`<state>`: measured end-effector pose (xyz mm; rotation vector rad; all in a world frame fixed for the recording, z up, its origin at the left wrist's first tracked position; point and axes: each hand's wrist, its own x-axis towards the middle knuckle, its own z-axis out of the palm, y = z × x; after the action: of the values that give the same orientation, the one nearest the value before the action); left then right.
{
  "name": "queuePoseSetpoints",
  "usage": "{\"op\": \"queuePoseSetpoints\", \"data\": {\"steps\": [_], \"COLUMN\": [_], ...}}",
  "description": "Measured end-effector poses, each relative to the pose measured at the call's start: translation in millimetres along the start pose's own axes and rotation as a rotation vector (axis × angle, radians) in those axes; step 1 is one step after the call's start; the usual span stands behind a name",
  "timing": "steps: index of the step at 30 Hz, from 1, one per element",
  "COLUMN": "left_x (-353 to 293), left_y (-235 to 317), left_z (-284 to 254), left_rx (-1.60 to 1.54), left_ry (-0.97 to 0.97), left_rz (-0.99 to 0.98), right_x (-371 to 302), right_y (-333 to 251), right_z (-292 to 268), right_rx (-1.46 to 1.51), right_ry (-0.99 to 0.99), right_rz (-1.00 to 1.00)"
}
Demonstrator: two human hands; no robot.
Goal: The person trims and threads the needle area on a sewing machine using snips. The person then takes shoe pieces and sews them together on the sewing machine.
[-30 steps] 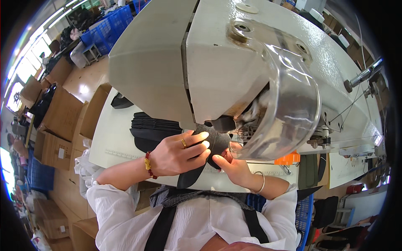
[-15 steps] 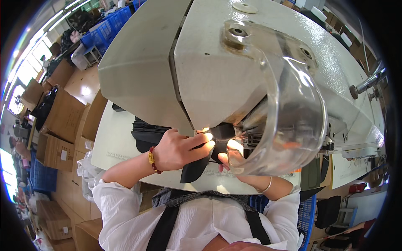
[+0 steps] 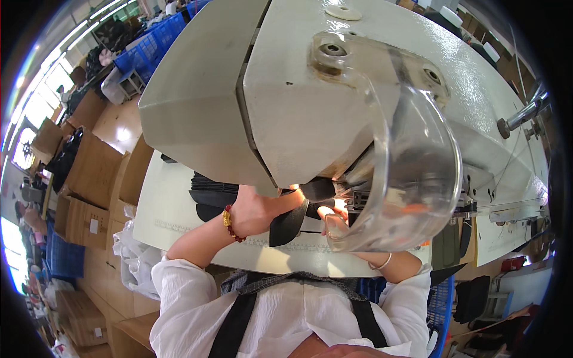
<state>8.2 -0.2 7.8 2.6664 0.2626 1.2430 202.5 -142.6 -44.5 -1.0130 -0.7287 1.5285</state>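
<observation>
at the left side, below the tabletop, brown cardboard boxes stand in rows on the floor; one of them carries a small pale rectangular label on its side. farther back, at the upper left, blue plastic crates stand in a line. a white plastic bag hangs just beside the near left edge of the white tabletop.

the left hand comes from the lower left with the wrist nearly straight, a red bead bracelet around it. its fingers go under the grey-white sewing machine head and press on a black piece of fabric, which lies on the tabletop under the machine, near the needle area. the fingertips are hidden by the machine, so i cannot tell if they pinch the fabric or only press it flat. the right hand comes from the lower right, with a thin bangle at the wrist. it touches the same fabric from the other side, seen partly through the clear curved guard; its grip is not clear.

a stack of black pieces lies on the tabletop just left of the left hand. free tabletop shows between the stack and the near edge. the machine head covers most of the room above the hands.
</observation>
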Motion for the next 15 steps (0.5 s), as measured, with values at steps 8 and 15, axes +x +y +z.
{"op": "queuePoseSetpoints", "data": {"steps": [8, 15], "left_x": [9.0, -3.9], "left_y": [7.1, -12.2], "left_z": [-26.3, -18.8], "left_rx": [-0.075, -0.202], "left_ry": [-0.146, -0.019], "left_rz": [-0.026, 0.032], "right_x": [-12.7, -8.2], "right_y": [-34.3, -32.2], "right_z": [-19.9, -17.3], "right_rx": [-0.143, -0.095], "right_ry": [-0.147, -0.178], "right_rz": [0.047, 0.083]}}
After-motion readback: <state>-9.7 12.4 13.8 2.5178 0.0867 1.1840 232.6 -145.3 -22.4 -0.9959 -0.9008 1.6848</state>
